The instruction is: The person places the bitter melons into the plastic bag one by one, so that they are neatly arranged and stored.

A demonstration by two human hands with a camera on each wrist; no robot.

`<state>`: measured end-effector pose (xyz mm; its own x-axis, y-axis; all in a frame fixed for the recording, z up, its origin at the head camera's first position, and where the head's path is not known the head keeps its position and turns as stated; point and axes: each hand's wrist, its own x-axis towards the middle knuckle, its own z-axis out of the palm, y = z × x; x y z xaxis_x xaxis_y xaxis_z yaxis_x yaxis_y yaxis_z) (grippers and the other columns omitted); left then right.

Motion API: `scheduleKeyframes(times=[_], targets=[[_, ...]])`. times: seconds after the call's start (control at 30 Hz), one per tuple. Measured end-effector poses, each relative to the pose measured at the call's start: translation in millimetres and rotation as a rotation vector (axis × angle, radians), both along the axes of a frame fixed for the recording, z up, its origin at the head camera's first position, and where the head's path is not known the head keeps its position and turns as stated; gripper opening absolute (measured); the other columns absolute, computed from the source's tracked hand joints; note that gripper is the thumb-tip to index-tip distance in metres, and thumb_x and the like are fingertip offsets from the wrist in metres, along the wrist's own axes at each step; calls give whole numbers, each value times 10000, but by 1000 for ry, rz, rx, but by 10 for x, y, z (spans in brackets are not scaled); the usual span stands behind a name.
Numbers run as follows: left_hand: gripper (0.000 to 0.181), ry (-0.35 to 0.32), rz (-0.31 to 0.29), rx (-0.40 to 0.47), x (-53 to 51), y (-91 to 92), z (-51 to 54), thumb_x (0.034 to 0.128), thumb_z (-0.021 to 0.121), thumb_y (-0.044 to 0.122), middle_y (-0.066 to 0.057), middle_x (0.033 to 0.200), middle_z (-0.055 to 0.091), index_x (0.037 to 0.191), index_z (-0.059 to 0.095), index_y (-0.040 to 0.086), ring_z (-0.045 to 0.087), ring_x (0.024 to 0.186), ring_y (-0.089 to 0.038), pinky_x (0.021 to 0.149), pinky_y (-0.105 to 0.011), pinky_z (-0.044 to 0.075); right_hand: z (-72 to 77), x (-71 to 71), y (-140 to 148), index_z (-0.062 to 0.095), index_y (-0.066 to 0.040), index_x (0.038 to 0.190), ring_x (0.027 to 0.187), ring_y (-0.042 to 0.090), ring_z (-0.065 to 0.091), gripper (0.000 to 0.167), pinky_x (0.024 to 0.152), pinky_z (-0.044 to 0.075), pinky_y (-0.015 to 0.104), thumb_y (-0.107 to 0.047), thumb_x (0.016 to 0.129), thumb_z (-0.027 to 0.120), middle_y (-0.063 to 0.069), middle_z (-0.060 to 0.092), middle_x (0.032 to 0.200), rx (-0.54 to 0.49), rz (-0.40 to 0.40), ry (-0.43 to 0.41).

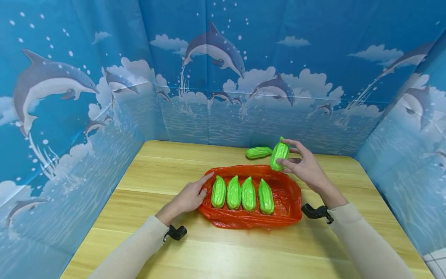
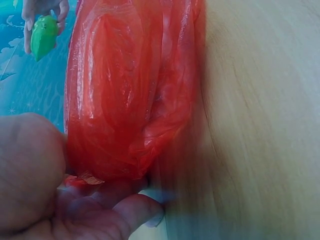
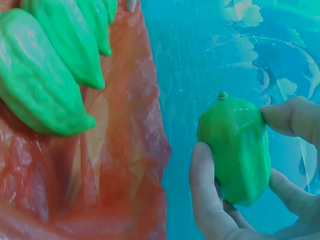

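Note:
My right hand [image 1: 303,164] holds a bright green bitter melon [image 1: 280,155] upright, thumb on one side and fingertips on the other, above the far right rim of a red plastic bag [image 1: 290,201]. In the right wrist view the same bitter melon [image 3: 240,150] shows between the fingers. Several more bitter melons [image 1: 234,193] stand side by side in the opened bag. At the bag's left end, my left hand [image 1: 188,197] grips the edge, index finger stretched along the rim. The left wrist view shows curled fingers [image 2: 137,212] by the red plastic; their contact is partly hidden.
Another bitter melon [image 1: 258,152] lies on the wooden table [image 1: 167,162] behind the bag, near the far edge. A blue curtain [image 1: 223,116] with dolphins surrounds the table at the back and sides. Black brackets [image 1: 175,233] are strapped to both wrists.

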<state>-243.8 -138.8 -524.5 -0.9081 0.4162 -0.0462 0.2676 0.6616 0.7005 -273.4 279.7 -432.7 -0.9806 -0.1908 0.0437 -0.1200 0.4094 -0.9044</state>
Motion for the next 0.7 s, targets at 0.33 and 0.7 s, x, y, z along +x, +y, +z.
scheduleKeyframes(times=[0.33, 0.7], targets=[[696, 4, 3, 10, -3, 10, -8, 1211, 518, 86, 47, 628, 419, 1867, 318, 210, 416, 500, -125, 544, -265, 418, -6, 69, -151, 363, -320, 1839, 1339, 416, 765, 833, 921, 721, 360, -282, 1132, 801, 281, 342, 1835, 5, 45, -22], [696, 22, 7, 0, -14, 12, -31, 1204, 528, 88, 42, 622, 423, 1862, 333, 206, 431, 501, -125, 548, -267, 435, -32, 144, -306, 401, -284, 1822, 1352, 457, 750, 821, 908, 728, 374, -266, 1116, 821, 275, 422, 1799, 12, 83, -19]])
